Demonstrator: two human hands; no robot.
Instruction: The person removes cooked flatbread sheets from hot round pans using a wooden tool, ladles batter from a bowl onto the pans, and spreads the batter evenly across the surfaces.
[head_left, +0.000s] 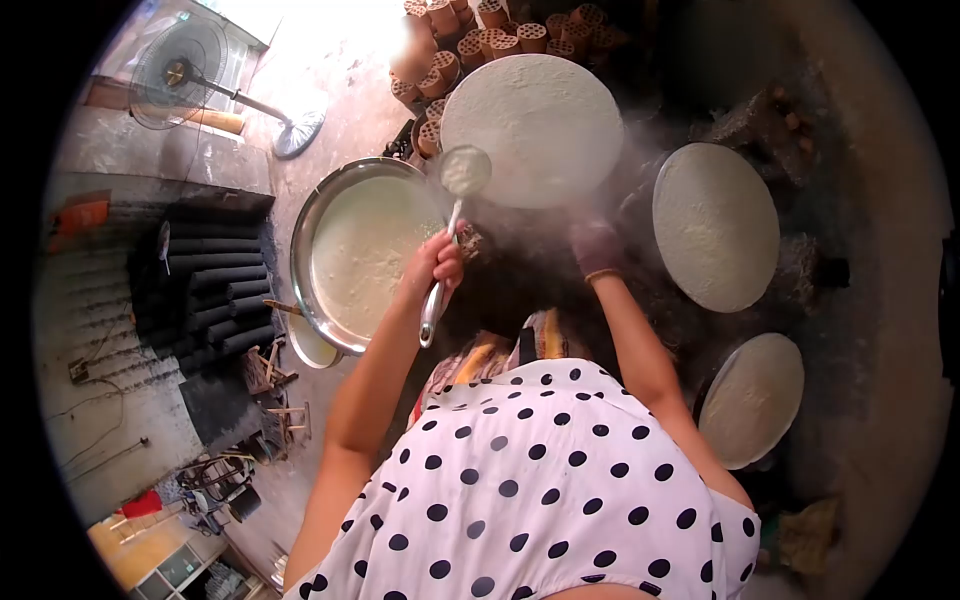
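Head | your left hand [437,260] clasped ladle [465,172] mid-handle, likely for balance | right hand [597,248] by far disc [532,130], grip was unclear

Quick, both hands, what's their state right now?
Left hand: closed around the ladle.
Right hand: near the biggest white disc; steam and blur hide its fingers, so open or closed can't be told.
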